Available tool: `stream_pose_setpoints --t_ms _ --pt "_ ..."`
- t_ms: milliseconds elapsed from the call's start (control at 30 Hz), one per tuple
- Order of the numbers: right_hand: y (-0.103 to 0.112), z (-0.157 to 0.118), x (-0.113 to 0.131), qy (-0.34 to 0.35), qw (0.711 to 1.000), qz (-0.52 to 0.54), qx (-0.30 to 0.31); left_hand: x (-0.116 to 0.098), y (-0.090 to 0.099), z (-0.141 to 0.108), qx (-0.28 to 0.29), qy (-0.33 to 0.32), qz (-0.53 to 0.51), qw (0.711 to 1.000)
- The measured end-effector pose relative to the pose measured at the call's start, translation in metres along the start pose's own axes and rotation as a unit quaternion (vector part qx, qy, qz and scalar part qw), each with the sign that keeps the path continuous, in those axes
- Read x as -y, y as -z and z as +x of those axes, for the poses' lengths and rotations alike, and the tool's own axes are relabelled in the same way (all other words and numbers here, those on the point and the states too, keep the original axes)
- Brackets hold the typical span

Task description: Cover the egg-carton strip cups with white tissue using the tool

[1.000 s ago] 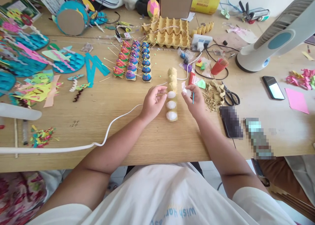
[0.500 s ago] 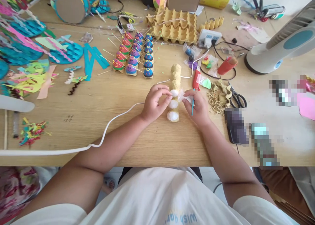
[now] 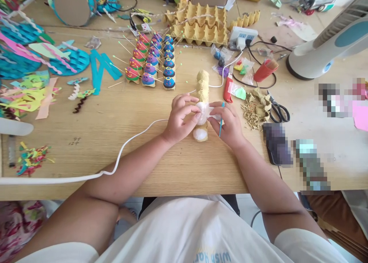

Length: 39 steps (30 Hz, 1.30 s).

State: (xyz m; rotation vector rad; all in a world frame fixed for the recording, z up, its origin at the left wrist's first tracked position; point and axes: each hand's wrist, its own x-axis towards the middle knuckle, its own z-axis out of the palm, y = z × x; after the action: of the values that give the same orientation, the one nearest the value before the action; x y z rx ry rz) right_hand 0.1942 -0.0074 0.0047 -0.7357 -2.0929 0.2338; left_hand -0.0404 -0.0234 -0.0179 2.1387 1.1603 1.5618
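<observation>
An egg-carton strip (image 3: 202,87) lies lengthwise before me, its near cup (image 3: 200,134) topped with white, clay-like material. Over the middle of the strip, a small clear plastic bag (image 3: 204,112) with white material is stretched between my hands. My left hand (image 3: 181,119) pinches its left side with thumb and fingertips. From the other side, my right hand (image 3: 228,122) grips the bag and also holds a thin blue stick tool (image 3: 221,121) pointing down. The cups beneath the bag and fingers are partly hidden.
Painted egg-carton strips (image 3: 149,68) with thin sticks stand behind. Egg trays (image 3: 198,23), a power strip (image 3: 243,35), a red-handled cutter (image 3: 228,89), scissors (image 3: 279,107) and a fan (image 3: 313,58) lie beyond and right. A white cable (image 3: 123,148) crosses my left forearm.
The plastic bag has moved left, from beside the strip to over it, and both hands now meet at it. The view has shifted slightly.
</observation>
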Motion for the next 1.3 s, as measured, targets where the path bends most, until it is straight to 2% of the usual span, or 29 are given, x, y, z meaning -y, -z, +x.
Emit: stream_pose_setpoints --t_ms 200,333,500,700,800,933,1000,1167,1300 --pt "-0.001 0.000 0.002 0.043 0.997 -0.062 0.007 -0.006 0.003 0.000 0.039 0.011 0.032 0.999" --pt "-0.001 -0.001 0.006 0.049 0.992 -0.118 -0.009 -0.007 0.003 0.001 -0.002 -0.012 0.061 0.998" --pt "0.000 -0.005 0.011 0.034 0.991 -0.125 -0.042 -0.010 0.002 0.000 -0.057 -0.057 0.108 0.991" --pt "-0.010 -0.004 0.019 -0.008 0.995 -0.098 -0.029 -0.017 -0.001 -0.003 -0.057 -0.104 0.125 0.985" --pt "-0.012 -0.002 0.022 -0.021 0.997 -0.058 -0.040 -0.018 -0.001 -0.003 -0.039 -0.086 0.122 0.988" --pt "-0.011 -0.001 0.022 -0.007 0.998 -0.052 -0.039 -0.017 0.000 -0.001 -0.017 -0.026 0.111 0.993" --pt "-0.011 -0.002 0.020 0.010 0.997 -0.066 -0.042 -0.016 0.001 0.000 -0.030 -0.016 0.106 0.994" --pt "-0.010 -0.002 0.022 0.058 0.993 -0.088 -0.060 -0.020 0.000 0.000 -0.079 -0.044 0.107 0.990" --pt "-0.003 0.000 0.022 0.090 0.990 -0.077 -0.077 -0.021 -0.003 -0.001 -0.096 -0.048 0.073 0.992"
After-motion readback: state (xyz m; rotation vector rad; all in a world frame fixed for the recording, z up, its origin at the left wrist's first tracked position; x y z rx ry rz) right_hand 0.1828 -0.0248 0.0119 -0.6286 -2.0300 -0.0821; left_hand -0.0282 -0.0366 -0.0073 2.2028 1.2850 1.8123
